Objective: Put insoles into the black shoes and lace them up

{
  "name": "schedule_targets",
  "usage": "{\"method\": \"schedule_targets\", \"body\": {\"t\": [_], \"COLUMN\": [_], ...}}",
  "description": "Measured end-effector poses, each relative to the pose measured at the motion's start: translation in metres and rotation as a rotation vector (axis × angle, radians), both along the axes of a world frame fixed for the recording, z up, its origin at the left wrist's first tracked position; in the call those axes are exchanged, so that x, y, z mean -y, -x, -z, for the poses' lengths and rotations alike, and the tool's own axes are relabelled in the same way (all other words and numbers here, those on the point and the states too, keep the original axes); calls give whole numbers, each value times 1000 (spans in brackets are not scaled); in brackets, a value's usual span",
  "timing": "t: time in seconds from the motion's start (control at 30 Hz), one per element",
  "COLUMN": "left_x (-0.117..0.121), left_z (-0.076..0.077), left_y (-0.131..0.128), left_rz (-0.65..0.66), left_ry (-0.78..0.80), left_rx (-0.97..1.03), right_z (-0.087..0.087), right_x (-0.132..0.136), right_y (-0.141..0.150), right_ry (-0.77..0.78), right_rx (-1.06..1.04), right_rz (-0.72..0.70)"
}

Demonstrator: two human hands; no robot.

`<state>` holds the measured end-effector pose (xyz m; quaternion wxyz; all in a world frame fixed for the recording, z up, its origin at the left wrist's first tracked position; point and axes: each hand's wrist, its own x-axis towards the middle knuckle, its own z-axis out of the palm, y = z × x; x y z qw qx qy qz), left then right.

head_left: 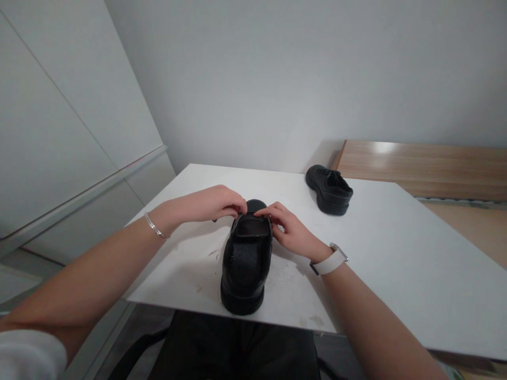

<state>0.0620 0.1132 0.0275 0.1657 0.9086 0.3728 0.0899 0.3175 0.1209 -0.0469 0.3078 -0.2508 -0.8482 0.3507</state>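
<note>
A black shoe [246, 264] stands upright on the white table [364, 264], heel toward me and toe pointing away. My left hand [214, 203] reaches in from the left, thumb and fingers pinched together at the front of the shoe's opening. Whatever it pinches is too small and dark to make out; a short dark strip shows just below the palm. From the right, my right hand [291, 229] grips the shoe's upper near the tongue, index finger laid across the top and thumb bent at the side. The laces are mostly hidden by my fingers.
A second black shoe [329, 190] sits at the table's back edge, right of centre. Behind it lies a wood-grain board [420, 163]. White panels [67, 116] rise on the left, and a grey wall closes the back. The table's front edge is close to my lap.
</note>
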Motion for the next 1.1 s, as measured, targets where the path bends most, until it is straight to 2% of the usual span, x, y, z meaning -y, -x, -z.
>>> {"method": "schedule_targets", "body": {"t": [0.1, 0.23, 0.57, 0.87, 1.1], "left_x": [6, 14, 17, 23, 22], "left_z": [6, 16, 36, 33, 33], "left_y": [8, 17, 16, 15, 14], "left_rz": [-55, -45, -144, -176, -177], "left_ry": [-32, -59, -47, 86, 36], "left_rx": [63, 162, 250, 328, 341], "right_z": [-1, -4, -6, -3, -5], "right_x": [1, 2, 3, 1, 2], "right_y": [-1, -1, 1, 0, 0], "right_ry": [-25, -80, -24, -10, -31], "right_rx": [4, 32, 36, 33, 31], "right_rz": [-1, -2, 17, 12, 14]}}
